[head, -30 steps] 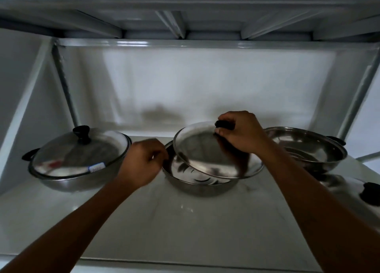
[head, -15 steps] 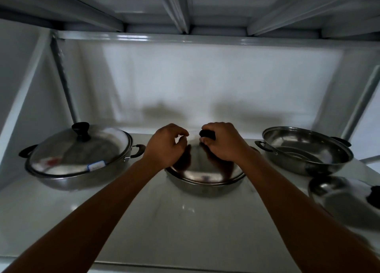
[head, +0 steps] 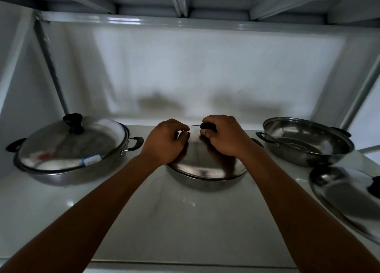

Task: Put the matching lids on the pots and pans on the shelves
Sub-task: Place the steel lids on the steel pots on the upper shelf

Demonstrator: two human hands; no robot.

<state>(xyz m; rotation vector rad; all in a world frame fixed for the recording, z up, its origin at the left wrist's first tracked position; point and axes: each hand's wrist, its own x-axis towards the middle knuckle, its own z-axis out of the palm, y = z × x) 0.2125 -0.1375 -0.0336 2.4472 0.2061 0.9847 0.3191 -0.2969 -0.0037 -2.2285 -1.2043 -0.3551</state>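
Note:
A steel lid (head: 205, 166) lies on the middle steel pan (head: 197, 181) on the white shelf. My right hand (head: 224, 137) grips the lid's black knob (head: 207, 126). My left hand (head: 164, 142) rests curled on the lid's left side, fingertips close to the knob. To the left stands a pan with a lid (head: 70, 143) and a black knob on top. At the right an uncovered steel pan (head: 306, 141) sits with black handles. A loose lid (head: 347, 196) with a black knob lies in front of it, cut off by the right edge.
The white shelf surface (head: 174, 227) runs to a front edge near the bottom. Another shelf's underside (head: 185, 20) hangs low overhead. Slanted metal braces (head: 51, 67) stand at the back left and back right corners.
The lid was tilted above the middle pan in my right hand; it now lies flat on it. My left hand moved from the pan's left rim onto the lid.

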